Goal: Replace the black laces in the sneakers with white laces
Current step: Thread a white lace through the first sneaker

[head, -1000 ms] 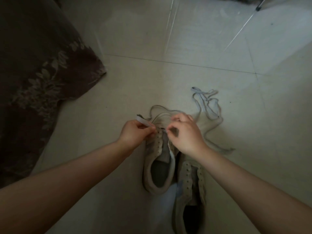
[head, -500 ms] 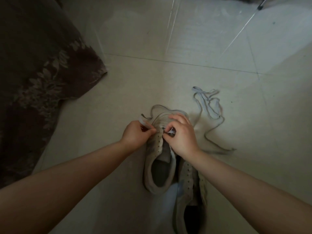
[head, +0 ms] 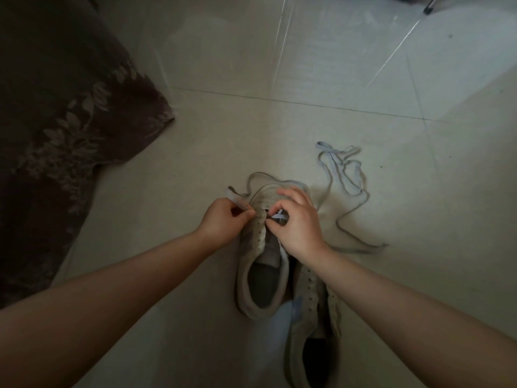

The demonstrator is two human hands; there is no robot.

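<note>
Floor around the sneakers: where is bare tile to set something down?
Bare tile lies left of the sneaker being laced, up to the dark patterned fabric, and beyond the grout line. Right of the hands is crowded: a loose lace sprawls there.

The scene is dim and muted. Light enters from about one o'clock, brightening the tiled floor (head: pixel 349 65) there and leaving glare streaks across it. The dark patterned fabric (head: pixel 56 121) at nine o'clock sinks into shadow. Wide-angle distortion bends the tile joints and stretches the forearms toward the lower edges. Fine detail looks soft.
</note>
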